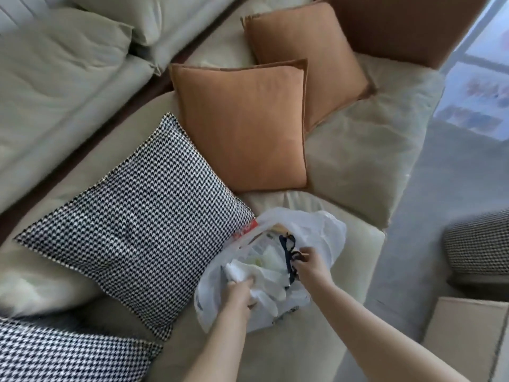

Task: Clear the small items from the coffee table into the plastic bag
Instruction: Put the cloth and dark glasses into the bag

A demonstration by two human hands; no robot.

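While the coffee table itself lies out of view, the work at this moment goes on over a pale sofa, whose seat carries a large houndstooth cushion and two orange cushions leaning behind it. Just beside the houndstooth cushion's lower right corner, the translucent white plastic bag sits on the seat edge, its mouth spread and already holding crumpled white paper or wrappers and something red against its far wall. Both hands are at the bag's mouth: the left hand grips the near rim together with a bunch of white material, fingers curled round it, while the right hand pinches a pair of dark-framed glasses that hangs into the opening. I judge the step in hand to be dropping an item into the bag, with much already collected. The next move seems to call for the left hand to hold the mouth wide while the right lowers the glasses well inside before letting go, so they neither snag the thin film nor slide out onto the seat.
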